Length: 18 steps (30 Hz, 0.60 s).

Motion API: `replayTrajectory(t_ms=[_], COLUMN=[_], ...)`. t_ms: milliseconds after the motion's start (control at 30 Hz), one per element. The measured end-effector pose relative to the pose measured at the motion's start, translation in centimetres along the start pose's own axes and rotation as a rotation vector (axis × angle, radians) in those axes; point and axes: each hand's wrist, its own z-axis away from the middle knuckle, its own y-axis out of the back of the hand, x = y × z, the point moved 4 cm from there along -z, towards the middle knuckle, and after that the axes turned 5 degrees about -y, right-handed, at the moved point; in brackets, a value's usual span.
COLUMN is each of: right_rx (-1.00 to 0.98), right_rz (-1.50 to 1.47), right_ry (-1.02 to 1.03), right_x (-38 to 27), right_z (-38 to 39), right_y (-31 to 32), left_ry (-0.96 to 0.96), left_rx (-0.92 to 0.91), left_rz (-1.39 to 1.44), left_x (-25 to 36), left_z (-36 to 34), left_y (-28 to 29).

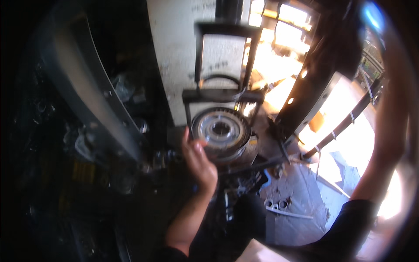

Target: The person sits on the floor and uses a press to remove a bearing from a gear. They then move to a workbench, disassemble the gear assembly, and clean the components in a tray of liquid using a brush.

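Ring-handled tool [288, 212] lies near right on grey sheeting [301, 187]. Left hand [200, 165], wide, seems to grip nothing beside the round metal disc [220, 139], contact unclear; right forearm [390, 126] rises at right, its hand impossible to make out. Disc shifting could pinch the left hand against the dark frame [209, 94] beyond.

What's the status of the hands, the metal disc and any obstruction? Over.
Left hand open beside metal disc, contact unclear. Right arm raised, grip unclear. Possible obstruction: dark frame near disc.
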Motion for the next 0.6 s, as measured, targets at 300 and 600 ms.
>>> replayTrajectory(t_ms=[300, 600], right_rx=[0.125, 0.085], right_rz=[-0.245, -0.128], right_ry=[-0.857, -0.506], right_x=[11.9, 13.2], right_z=[-6.6, -9.5], right_y=[2.7, -1.5], left_ry=[-0.135, -0.093], left_rx=[-0.035, -0.023], left_rz=[-0.279, -0.273], left_x=[0.5, 0.3], left_z=[-0.2, 0.0], left_y=[-0.1, 0.0])
